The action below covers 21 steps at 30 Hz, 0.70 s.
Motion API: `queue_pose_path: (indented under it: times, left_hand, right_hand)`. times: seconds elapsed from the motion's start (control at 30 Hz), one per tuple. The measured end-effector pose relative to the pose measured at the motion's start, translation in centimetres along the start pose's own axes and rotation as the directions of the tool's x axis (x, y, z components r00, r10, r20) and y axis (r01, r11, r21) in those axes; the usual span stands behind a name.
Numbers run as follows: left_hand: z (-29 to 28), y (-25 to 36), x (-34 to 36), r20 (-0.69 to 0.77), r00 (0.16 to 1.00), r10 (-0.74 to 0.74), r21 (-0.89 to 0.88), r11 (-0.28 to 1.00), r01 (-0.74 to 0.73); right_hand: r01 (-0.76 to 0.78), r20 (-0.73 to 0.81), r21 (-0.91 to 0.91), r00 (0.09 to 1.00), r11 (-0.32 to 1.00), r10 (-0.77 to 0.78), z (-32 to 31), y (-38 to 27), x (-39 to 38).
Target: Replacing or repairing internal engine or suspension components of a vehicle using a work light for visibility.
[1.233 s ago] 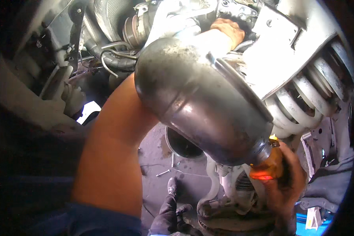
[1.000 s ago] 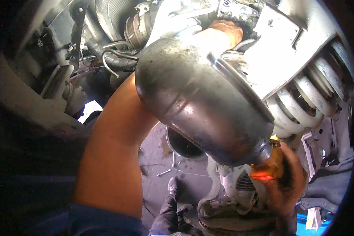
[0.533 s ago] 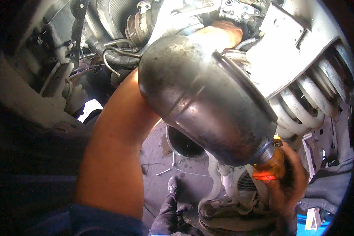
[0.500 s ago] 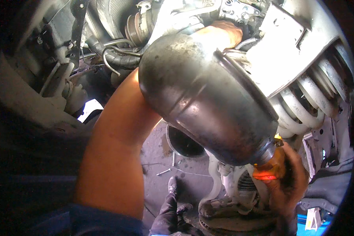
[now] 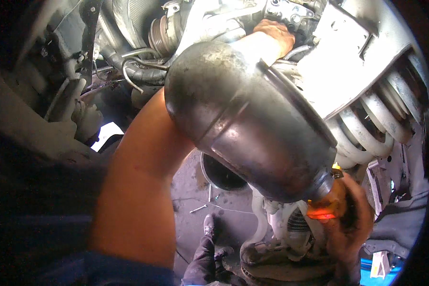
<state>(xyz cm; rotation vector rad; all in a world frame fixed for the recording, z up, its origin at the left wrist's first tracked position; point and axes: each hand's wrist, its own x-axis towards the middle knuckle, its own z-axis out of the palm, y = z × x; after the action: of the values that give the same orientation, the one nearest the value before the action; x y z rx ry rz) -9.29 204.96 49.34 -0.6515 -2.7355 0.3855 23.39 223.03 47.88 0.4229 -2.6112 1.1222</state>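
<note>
A large dark metal canister [image 5: 267,138], smooth and rounded with a seam across it, fills the middle. My left arm passes behind it. Beyond its far end, my left hand [image 5: 275,37] is closed against the metal engine parts [image 5: 293,13], knuckles up; the fingertips and whatever they hold are hidden. At the canister's narrow lower right end, my right hand [image 5: 355,214] is wrapped round an orange and yellow lamp-like thing [image 5: 326,207] with a glowing red-orange patch. Part of that thing is hidden by the canister's end and my fingers.
A pale coil spring [image 5: 362,128] stands at the right, below a brightly lit metal bracket [image 5: 341,57]. Hoses [image 5: 148,71] and a ribbed pulley [image 5: 159,33] are at the upper left. On the floor far below lie a wrench [image 5: 199,209] and a round dark container [image 5: 219,174].
My left hand has shifted slightly up and away, and its knuckles show more clearly. My right hand stays in nearly the same place with the orange thing.
</note>
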Motion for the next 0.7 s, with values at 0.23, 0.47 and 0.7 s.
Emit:
queue_pose_path:
  times: [0.23,0.47,0.7]
  left_hand:
    - [-0.4,0.1,-0.5,-0.071,0.997,-0.035,-0.08,0.996,0.029]
    - [0.1,0.1,-0.4,-0.112,0.992,-0.049,-0.048,0.998,0.044]
    - [-0.7,0.0,-0.9,0.008,0.998,-0.059,-0.141,0.988,0.06]
  right_hand:
    - [0.071,0.073,0.009,0.995,0.997,-0.072,-0.3,1.2,0.2]
    - [-0.006,-0.01,0.067,1.0,0.998,0.007,0.4,0.4,-0.1]
    - [-0.021,0.002,0.041,1.0,0.999,0.021,0.4,0.3,-0.2]
